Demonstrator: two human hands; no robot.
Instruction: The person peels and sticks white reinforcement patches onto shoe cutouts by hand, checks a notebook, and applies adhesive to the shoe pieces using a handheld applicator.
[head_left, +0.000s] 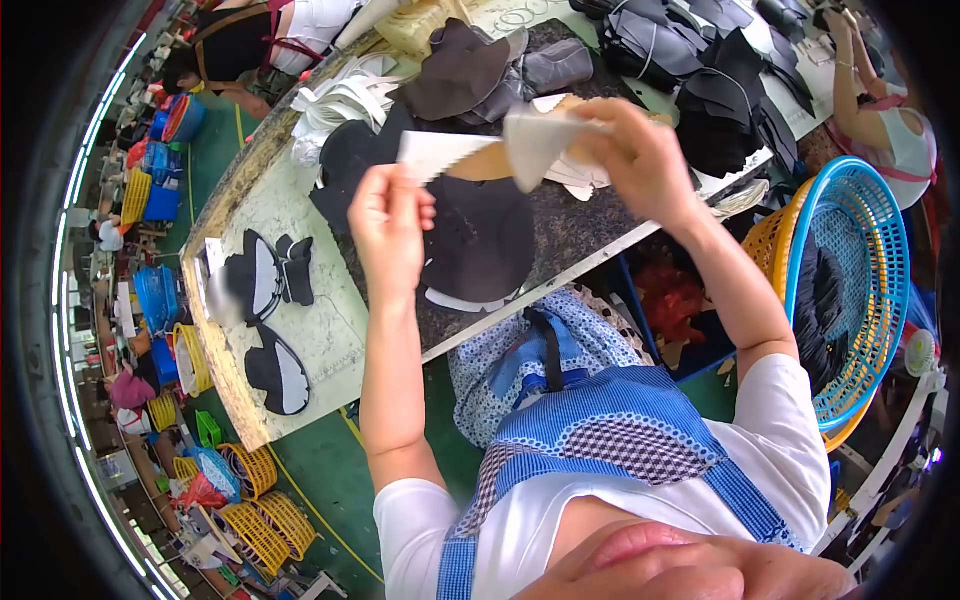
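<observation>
My left hand (390, 215) is closed in a pinch on one end of a white, zigzag-edged piece (432, 155). A tan strip (485, 162) runs from it toward my right hand (635, 150). There, the fingers are closed on a white curled sheet (535, 148), smeared by motion; whether it is joined to the tan strip I cannot tell. Below both hands, black cut pieces (485, 240) lie on the dark worktop. Behind them sits a stack of dark brown and grey pieces (455, 75).
White strips (345, 100) are heaped at the table's far left. Black shoe-shaped pieces (275, 370) lie on the pale board (335, 340). Bundled black pieces (720, 110) fill the back right. A blue basket (895, 290) stands at my right; other people sit beyond the table.
</observation>
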